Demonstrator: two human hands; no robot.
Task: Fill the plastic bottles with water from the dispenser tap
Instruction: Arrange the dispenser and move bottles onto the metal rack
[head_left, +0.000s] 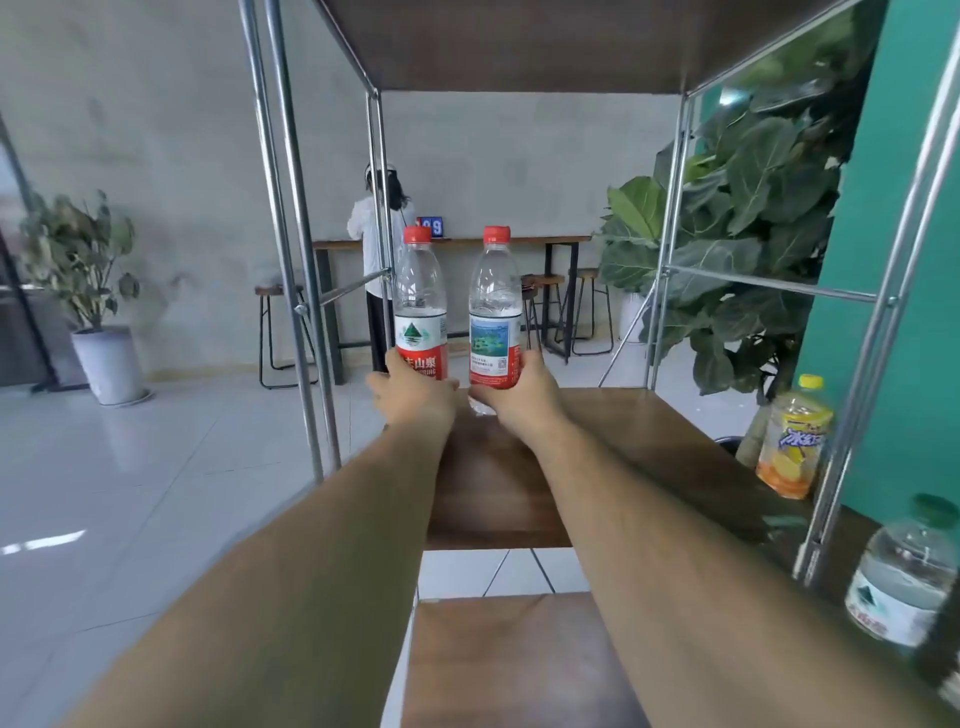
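Note:
Two clear plastic bottles with red caps stand upright at the far left end of a brown wooden shelf (613, 436). My left hand (415, 392) grips the base of the left bottle (420, 301), which has a red and white label. My right hand (519, 397) grips the base of the right bottle (495, 301), whose label is blue and red. Both look empty. No dispenser tap is in view.
The shelf has a metal frame (291, 218) with posts on both sides and a board overhead. A yellow drink bottle (792, 441) and a green-capped water bottle (904, 577) stand at the right. A leafy plant (743, 218) rises behind. A person (376, 244) stands at a far table.

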